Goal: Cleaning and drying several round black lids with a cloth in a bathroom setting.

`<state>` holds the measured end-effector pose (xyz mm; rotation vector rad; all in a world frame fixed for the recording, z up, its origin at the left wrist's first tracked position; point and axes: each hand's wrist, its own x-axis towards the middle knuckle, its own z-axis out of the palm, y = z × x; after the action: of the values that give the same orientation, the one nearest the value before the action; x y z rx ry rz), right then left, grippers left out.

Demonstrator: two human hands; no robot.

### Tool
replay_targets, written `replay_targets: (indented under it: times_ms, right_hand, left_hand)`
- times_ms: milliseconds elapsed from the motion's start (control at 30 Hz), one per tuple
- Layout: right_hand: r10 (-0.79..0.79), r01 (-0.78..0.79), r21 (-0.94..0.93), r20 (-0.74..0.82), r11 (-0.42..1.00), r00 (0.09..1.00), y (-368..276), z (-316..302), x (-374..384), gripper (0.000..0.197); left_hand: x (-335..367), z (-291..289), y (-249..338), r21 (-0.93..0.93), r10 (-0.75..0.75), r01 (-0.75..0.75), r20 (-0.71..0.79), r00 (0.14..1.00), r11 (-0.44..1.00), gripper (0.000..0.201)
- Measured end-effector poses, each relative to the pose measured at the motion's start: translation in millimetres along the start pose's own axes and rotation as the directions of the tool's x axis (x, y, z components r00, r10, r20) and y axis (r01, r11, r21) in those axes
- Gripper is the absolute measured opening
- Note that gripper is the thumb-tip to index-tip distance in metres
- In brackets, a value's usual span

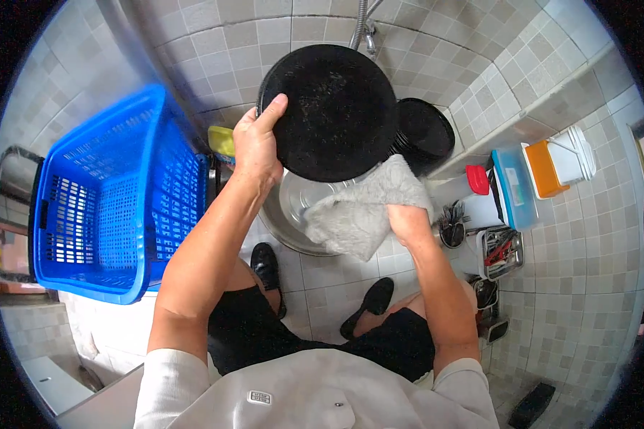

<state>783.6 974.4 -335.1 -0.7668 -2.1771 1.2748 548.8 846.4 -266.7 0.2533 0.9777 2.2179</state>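
My left hand (256, 143) grips a round black plate (329, 114) by its left edge, with the thumb over its face. The plate is raised above a metal basin (277, 230) on the floor, and pale marks show on its dark surface. A light grey cloth (376, 196) hangs from my right hand (410, 225), whose fingers are partly hidden in its folds. The cloth's top reaches close to the plate's lower right edge; whether they touch I cannot tell. Behind the plate's right side stands a stack of black plates (426, 132).
A large blue basket (114, 193) stands at the left, beside a yellow-green item (222, 141). On the right are a cup of cutlery (452, 227), a utensil rack (503, 250), a red-lidded container (477, 180) and an orange-and-white tub (547, 169). A tap (370, 39) juts from the tiled wall.
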Motion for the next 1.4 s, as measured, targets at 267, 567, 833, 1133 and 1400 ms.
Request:
replay_targets:
  times_ms: [267,567,833,1133,1400]
  right_hand:
    - [-0.712,0.656,-0.539,0.139,0.528,0.688,-33.7,17.4,-7.2,0.049]
    - [-0.032,0.185,-0.552,0.275,0.813,0.961,-61.0,-13.4,46.0,0.043]
    - [-0.291,0.395,-0.572,0.268,0.719,0.918,-25.1,52.4,-10.5,0.064]
    - [0.438,-0.141,0.904,-0.055,0.403,0.897,78.0,-28.7,50.8,0.04]
    - [0.229,-0.084,0.847,-0.046,0.526,0.972,9.2,-32.9,13.6,0.035]
  left_hand:
    - [-18.9,22.9,-24.1,0.183,0.091,-0.08,-0.053,0.994,0.98,0.024]
    - [-60.3,30.5,-54.5,0.413,-0.054,0.022,0.067,0.996,0.91,0.02]
    - [-44.8,20.0,-49.4,0.422,-0.059,0.048,0.013,0.998,0.905,0.02]
    - [-33.9,25.6,-43.6,0.21,-0.057,0.04,0.073,0.996,0.977,0.024]
    - [-5.7,-2.1,-51.7,0.534,0.015,0.024,-0.069,0.998,0.845,0.059]
